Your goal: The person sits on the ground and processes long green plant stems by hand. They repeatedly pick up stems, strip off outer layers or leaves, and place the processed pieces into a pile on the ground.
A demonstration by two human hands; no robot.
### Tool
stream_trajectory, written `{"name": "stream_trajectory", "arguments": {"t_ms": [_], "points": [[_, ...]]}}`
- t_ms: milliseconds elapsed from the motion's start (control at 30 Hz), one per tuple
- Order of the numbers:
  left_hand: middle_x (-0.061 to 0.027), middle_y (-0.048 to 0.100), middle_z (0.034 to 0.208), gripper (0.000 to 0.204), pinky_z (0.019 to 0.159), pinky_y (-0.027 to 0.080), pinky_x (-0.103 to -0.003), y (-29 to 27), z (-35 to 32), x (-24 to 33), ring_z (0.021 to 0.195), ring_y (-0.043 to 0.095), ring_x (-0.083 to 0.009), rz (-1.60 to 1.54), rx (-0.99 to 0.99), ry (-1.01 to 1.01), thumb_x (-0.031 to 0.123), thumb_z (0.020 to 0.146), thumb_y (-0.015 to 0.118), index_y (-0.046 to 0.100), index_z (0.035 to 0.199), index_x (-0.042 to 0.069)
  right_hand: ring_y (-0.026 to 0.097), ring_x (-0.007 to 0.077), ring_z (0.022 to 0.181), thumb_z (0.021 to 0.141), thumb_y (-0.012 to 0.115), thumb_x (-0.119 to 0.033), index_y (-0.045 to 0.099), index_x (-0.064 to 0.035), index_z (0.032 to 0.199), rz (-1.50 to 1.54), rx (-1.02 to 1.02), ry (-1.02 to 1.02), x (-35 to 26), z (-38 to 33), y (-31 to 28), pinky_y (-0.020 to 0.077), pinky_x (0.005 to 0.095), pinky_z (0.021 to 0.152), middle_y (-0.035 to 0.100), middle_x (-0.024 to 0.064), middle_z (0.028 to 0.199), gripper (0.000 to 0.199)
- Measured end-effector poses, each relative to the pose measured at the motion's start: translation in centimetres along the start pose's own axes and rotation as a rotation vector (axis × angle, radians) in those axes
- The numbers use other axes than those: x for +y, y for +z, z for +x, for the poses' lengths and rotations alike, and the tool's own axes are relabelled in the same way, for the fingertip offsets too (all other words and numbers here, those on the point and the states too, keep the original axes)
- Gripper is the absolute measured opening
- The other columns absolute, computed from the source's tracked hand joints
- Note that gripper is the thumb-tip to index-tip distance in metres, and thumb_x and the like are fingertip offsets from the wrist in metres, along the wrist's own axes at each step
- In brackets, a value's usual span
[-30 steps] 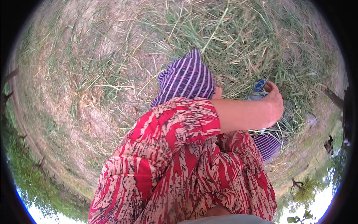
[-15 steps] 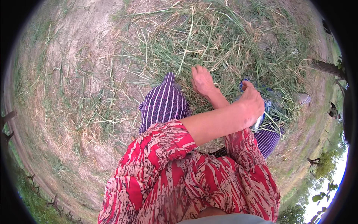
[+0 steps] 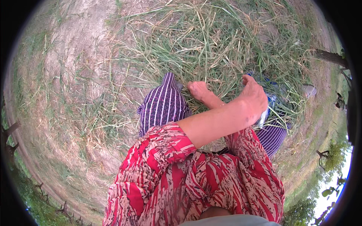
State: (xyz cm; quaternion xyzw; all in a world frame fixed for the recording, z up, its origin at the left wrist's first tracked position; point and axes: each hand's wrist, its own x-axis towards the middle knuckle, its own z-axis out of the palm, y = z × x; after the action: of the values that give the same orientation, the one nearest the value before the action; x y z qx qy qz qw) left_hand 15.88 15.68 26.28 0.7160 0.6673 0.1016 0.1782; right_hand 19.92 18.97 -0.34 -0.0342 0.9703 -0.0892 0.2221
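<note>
My forearms cross, the left one over the right. My left hand point(image 3: 253, 94) reaches to the right side with bent wrist and curled fingers, beside a blue and white plastic sheet or sack point(image 3: 271, 101); what lies under its fingers is hidden. My right hand point(image 3: 200, 91) comes out beneath the left forearm to the left, its fingers curled in low at the near edge of the cut grass point(image 3: 211, 45). Anything inside this hand does not show. Just left of it rises my knee in purple striped cloth point(image 3: 164, 103).
Loose green and straw-coloured blades lie over the bare dirt ground point(image 3: 88, 30). Striped cloth point(image 3: 273, 139) covers my other leg on the right, partly under grass. A tree trunk point(image 3: 330, 57) stands at the right edge, with shrubs point(image 3: 333, 156) below it.
My right hand has drawn back toward me and slightly left, from over the grass to beside the striped knee, and its fingers have curled. My left hand has barely moved.
</note>
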Motion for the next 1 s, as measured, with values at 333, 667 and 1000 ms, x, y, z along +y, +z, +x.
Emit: {"name": "stream_trajectory", "arguments": {"t_ms": [333,667,1000], "points": [[-0.0163,0.061,0.093,0.022,0.089,0.038,-0.054,-0.2,-0.2,0.5,0.093,0.059,-0.0272,-0.034,-0.025,-0.032,0.014,0.072,0.062,0.066,0.091,0.004,0.061,0.035,0.065,0.078,0.051,-0.007,0.054,-0.002,0.079,0.189,0.016,0.02,-4.3,-8.5,0.1,0.0478,0.0412,0.054,0.061,0.0189,0.076,0.006],[-0.0125,0.06,0.082,0.017,0.08,0.043,-0.047,0.6,-0.1,0.9,0.082,0.06,-0.0249,0.029,0.049,-0.009,0.01,0.067,0.062,0.066,0.083,0.004,0.057,0.0417,0.083,0.081,0.055,-0.025,0.054,0.0016,0.088,0.558,0.099,0.767,4.3,-0.8,-1.4,0.0454,0.0473,0.07,0.059,0.0257,0.086,0.028],[-0.0105,0.06,0.087,0.016,0.072,0.046,-0.039,1.3,0.7,-0.3,0.084,0.061,-0.026,0.063,0.109,0.028,0.008,0.074,0.054,0.059,0.089,0.005,0.054,0.0153,0.054,0.087,0.052,-0.024,0.059,-0.0039,0.088,0.754,0.776,0.565,-1.3,-12.7,-3.6,0.045,0.0318,0.052,0.059,0.0056,0.064,0.021]]}}
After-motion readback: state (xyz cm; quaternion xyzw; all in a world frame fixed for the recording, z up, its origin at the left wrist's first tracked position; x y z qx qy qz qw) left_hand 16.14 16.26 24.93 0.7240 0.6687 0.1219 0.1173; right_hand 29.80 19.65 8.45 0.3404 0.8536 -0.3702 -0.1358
